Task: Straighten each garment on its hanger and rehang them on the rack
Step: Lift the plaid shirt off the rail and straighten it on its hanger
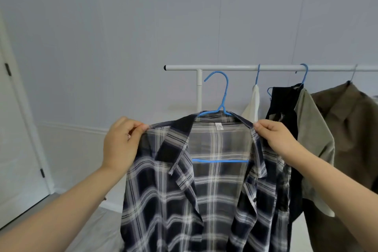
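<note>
Head view shows us a plaid shirt [204, 180] on a blue hanger [219, 112], held up in front of the white rack [266, 67]. Its hook sits below the rail, not on it. Behind stands a pale panelled wall [122, 26], with a white door [18, 129] at the left edge and a light floor [98, 225] below. On the rail to the right hang a cream garment [252, 106], a black garment [286, 104], a sage shirt [313, 149] and an olive-brown shirt [351, 129], the last three crowded together. The rail's left end, from the capped tip to the cream garment, lies bare. Our left hand [120, 143] pinches the shirt's shoulder seam between thumb and curled fingers; our right hand [274, 137] pinches the other shoulder beside the collar. Each grip is narrow, closed on cloth.
</note>
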